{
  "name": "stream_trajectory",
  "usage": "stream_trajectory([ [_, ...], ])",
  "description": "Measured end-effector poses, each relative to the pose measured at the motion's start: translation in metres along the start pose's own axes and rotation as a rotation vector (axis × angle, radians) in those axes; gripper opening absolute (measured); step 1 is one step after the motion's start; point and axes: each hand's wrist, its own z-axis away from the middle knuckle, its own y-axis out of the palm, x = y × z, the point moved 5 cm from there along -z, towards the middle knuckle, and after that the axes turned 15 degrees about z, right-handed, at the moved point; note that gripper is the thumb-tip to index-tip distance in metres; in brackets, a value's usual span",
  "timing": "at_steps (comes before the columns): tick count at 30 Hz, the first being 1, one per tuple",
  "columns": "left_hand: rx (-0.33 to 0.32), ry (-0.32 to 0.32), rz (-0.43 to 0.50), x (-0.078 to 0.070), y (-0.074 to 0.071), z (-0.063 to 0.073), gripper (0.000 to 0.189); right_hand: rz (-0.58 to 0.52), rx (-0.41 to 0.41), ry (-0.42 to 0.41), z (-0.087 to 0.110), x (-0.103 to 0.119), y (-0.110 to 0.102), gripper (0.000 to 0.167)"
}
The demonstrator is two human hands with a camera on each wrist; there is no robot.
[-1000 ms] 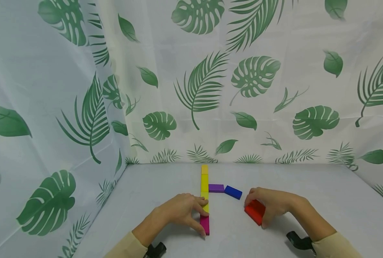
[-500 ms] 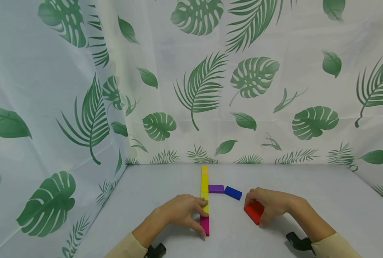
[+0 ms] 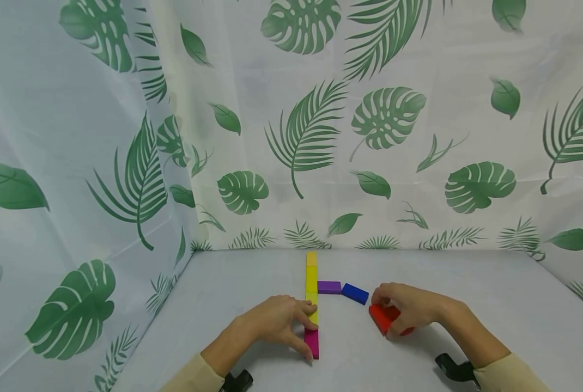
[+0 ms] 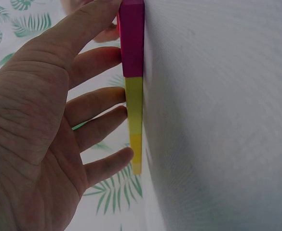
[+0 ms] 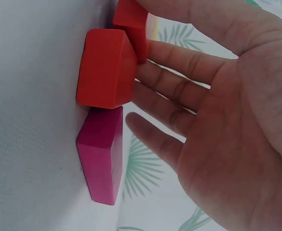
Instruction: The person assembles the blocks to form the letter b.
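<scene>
My left hand (image 3: pixel 281 321) rests on a straight column of blocks, its fingers on the yellow blocks (image 3: pixel 311 279) and its thumb near the closer end of a magenta block (image 3: pixel 311 344). In the left wrist view those fingers (image 4: pixel 100 126) lie fairly straight against the column. My right hand (image 3: pixel 416 305) pinches a red block (image 3: pixel 381 318) between thumb and fingers. The right wrist view shows this red block (image 5: pixel 132 29), a second red block (image 5: pixel 102 70) against it and another magenta block (image 5: pixel 102 159) beyond, which the hand hides in the head view.
A purple block (image 3: pixel 329 287) touches the column's right side. From its end a blue block (image 3: pixel 354 294) angles toward my right hand. An orange-yellow block (image 3: pixel 311 258) tops the column. Leaf-print curtains (image 3: pixel 311 218) stand behind and to the left of the white table (image 3: pixel 252 272).
The red block in my right hand has shifted slightly left and away from me. More red now shows behind the thumb. My left hand stays where it was.
</scene>
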Motion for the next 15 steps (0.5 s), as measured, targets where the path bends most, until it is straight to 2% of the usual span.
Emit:
stream_trajectory([
  [7, 0.005, -0.012, 0.012, 0.0005, 0.0002, -0.0002, 0.059, -0.006, -0.062, -0.041, 0.0000, 0.0015, -0.0040, 0.055],
  [15, 0.009, -0.016, 0.010, 0.0005, 0.0005, -0.0004, 0.060, 0.000, -0.113, -0.021, -0.0025, 0.0032, -0.0054, 0.056],
])
